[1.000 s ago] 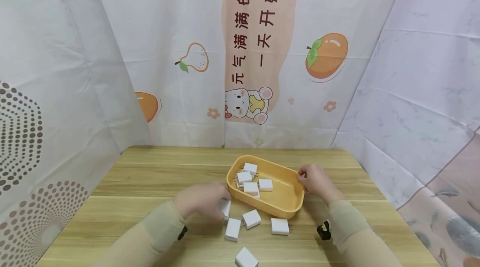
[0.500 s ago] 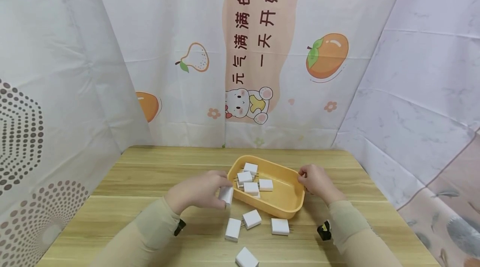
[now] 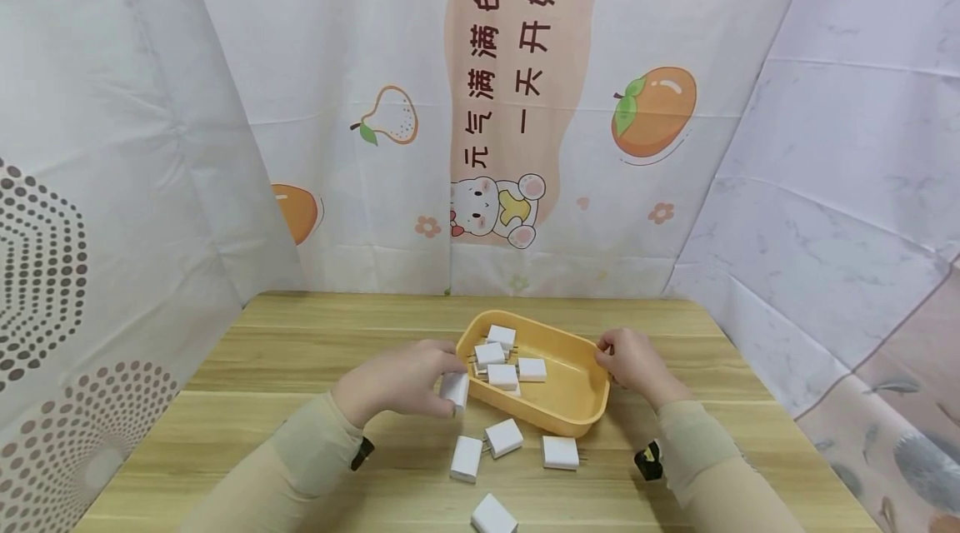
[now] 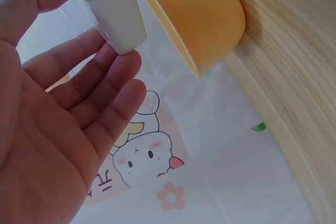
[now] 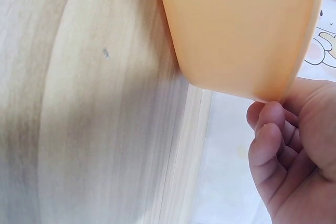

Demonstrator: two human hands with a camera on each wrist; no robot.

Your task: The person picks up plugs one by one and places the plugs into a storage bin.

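Observation:
Between thumb and fingers my left hand (image 3: pixel 401 379) pinches a white charger plug (image 3: pixel 454 391), just left of the orange tray (image 3: pixel 573 418). In the left wrist view the charger plug (image 4: pixel 119 17) has its metal prongs toward the top, and the tray (image 4: pixel 210 19) is close beside it. My right hand (image 3: pixel 636 362) grips the tray's right end. Seen from the right wrist, the fingers (image 5: pixel 268 140) curl at the rim of the tray (image 5: pixel 241 30). Several white charger plugs (image 3: pixel 501 376) lie heaped in the tray's left part.
On the wooden table (image 3: pixel 337 333), more white charger plugs lie in front of the tray: one (image 3: pixel 467 458), another (image 3: pixel 503 437), a third (image 3: pixel 560 452), and one (image 3: pixel 494 514) near the front edge. A printed curtain (image 3: pixel 360 208) hangs behind the table.
My left hand has picked the charger plug up from the table and raised it beside the tray's left side, then barely moved. My right hand has stayed at the tray's rim.

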